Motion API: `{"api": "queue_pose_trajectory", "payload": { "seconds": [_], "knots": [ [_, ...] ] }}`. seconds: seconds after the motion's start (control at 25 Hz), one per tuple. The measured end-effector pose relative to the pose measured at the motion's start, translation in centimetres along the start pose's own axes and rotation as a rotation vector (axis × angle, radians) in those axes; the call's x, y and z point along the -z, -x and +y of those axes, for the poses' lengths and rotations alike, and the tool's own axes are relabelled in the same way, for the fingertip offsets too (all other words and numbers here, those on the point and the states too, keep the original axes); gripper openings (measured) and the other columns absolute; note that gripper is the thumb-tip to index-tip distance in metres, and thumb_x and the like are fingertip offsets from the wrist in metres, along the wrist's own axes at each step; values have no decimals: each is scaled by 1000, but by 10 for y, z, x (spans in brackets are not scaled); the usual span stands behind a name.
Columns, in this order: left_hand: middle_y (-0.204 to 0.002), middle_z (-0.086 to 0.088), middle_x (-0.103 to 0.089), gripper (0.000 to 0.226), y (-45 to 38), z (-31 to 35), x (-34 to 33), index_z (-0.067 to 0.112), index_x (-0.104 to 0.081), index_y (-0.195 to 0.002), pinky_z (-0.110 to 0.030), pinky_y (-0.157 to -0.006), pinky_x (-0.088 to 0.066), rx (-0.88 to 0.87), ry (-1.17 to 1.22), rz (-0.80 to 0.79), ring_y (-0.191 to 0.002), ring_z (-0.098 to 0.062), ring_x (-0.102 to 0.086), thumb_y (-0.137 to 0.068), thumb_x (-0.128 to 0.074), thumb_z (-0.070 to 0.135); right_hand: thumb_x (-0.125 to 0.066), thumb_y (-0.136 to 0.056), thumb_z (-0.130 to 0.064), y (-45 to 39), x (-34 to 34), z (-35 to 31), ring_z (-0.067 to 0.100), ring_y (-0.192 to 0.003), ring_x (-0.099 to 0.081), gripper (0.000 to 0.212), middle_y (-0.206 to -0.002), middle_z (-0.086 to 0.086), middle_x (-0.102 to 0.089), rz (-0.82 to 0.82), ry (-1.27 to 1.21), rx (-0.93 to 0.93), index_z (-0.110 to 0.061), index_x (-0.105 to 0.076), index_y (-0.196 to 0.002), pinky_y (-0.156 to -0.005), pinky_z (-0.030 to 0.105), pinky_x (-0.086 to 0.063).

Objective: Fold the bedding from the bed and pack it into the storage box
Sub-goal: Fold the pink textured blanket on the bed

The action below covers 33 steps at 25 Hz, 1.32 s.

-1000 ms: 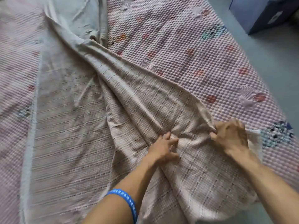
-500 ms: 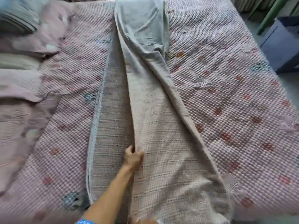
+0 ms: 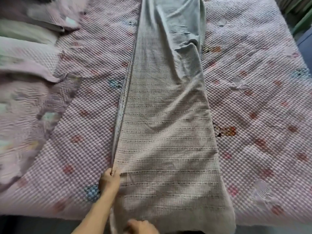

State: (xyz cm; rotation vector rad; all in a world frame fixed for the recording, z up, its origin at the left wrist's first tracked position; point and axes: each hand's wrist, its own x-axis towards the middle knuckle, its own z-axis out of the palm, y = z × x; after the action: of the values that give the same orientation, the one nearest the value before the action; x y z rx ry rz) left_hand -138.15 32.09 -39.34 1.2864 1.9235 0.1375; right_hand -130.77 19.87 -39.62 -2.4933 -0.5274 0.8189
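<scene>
A beige plaid sheet [image 3: 165, 132] lies folded lengthwise into a long strip down the middle of the bed, its grey underside showing at the far end. My left hand [image 3: 109, 180] pinches the strip's left edge near the foot of the bed. My right hand [image 3: 141, 227] rests on the sheet's near end at the bottom of the view; only its top shows, so its grip is unclear. A dark blue storage box [image 3: 306, 46] peeks in at the right edge.
A pink bubble-textured quilt [image 3: 253, 115] with coloured patches covers the bed. Rumpled pink bedding and pillows [image 3: 25, 81] pile up at the left. Green furniture legs [image 3: 302, 21] stand at the top right.
The sheet's right half has been folded over to the left, so its edges now line up. My left hand moved left and toward me along the edge. My right hand came back into view.
</scene>
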Motion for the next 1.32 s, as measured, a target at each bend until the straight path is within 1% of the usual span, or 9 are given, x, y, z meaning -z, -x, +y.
{"api": "queue_pose_trajectory", "payload": {
  "seconds": [0.04, 0.12, 0.28, 0.48, 0.68, 0.84, 1.04, 1.16, 1.32],
  "knots": [
    [-79, -18, -61, 25, -2, -10, -1, 4, -60, -72, -38, -69, -40, -4, -33, 1, -75, -30, -55, -92, -60, 19, -51, -88, -28, -31, 60, 29, 16, -114, -60, 33, -124, -2, -64, -183, -15, -14, -33, -56, -120, -95, 24, -46],
    [-86, -17, -58, 26, 3, -15, -1, 7, -59, -71, -35, -71, -37, -16, -87, 30, -78, -28, -51, -88, -64, 25, -56, -91, -25, -49, 159, 74, 21, -96, -63, 18, -104, 0, -67, 77, 146, -99, -28, -59, -108, -80, 32, -48],
    [-68, -5, -60, 29, 2, -22, -9, 10, -59, -66, -30, -61, -39, 48, 88, -126, -67, -22, -54, -85, -73, 26, -56, -93, -26, -97, 196, 144, 35, -107, -55, 27, -118, 15, -60, 171, 76, -280, -11, -56, -116, -90, 44, -43],
    [-87, -4, -72, 20, 15, -38, -24, 14, -68, -80, -37, -83, -55, 151, 188, -186, -81, -20, -67, -79, -80, 31, -50, -95, -13, -101, 193, 177, 23, -89, -65, 26, -91, 7, -74, -158, -599, -481, -4, -74, -89, -82, 29, -53],
    [-93, -3, -75, 59, 10, -61, -26, 5, -72, -93, -43, -88, -56, 244, 268, -120, -88, -24, -72, -55, -82, 49, -38, -83, 5, -73, 203, 193, 17, -64, -52, 40, -60, 0, -60, -221, -1066, -570, -13, -62, -57, -56, 25, -43],
    [-81, -5, -66, 33, 52, -30, -11, 8, -66, -73, -32, -76, -49, 282, 141, -20, -82, -22, -64, -77, -76, 40, -55, -81, 0, -56, 189, 192, 14, -74, -58, 25, -81, 1, -70, -505, -582, -355, -15, -75, -86, -62, 26, -43],
    [-113, -15, -66, 78, 53, -38, -8, 4, -58, -120, -44, -83, -55, 406, 233, -106, -94, -36, -65, -74, -62, 68, -64, -90, -27, -41, 165, 186, 7, -101, -65, 20, -104, -12, -71, -372, -354, -179, -25, -67, -109, -90, 32, -53],
    [-78, -10, -61, 20, 55, -39, -5, 10, -59, -90, -29, -51, -50, 434, 247, -109, -55, -20, -58, -95, -58, 29, -61, -90, -35, -33, 157, 187, 11, -98, -63, 12, -101, -11, -69, -273, -260, -231, -29, -63, -101, -90, 38, -52],
    [-92, -6, -69, 28, 57, -46, -10, 14, -73, -100, -27, -75, -47, 155, -107, -175, -83, -22, -60, -84, -58, -3, -59, -85, -46, -42, 149, 177, 28, -92, -63, 26, -97, 3, -68, -127, 129, -263, -22, -61, -95, -79, 37, -50]
  ]
}}
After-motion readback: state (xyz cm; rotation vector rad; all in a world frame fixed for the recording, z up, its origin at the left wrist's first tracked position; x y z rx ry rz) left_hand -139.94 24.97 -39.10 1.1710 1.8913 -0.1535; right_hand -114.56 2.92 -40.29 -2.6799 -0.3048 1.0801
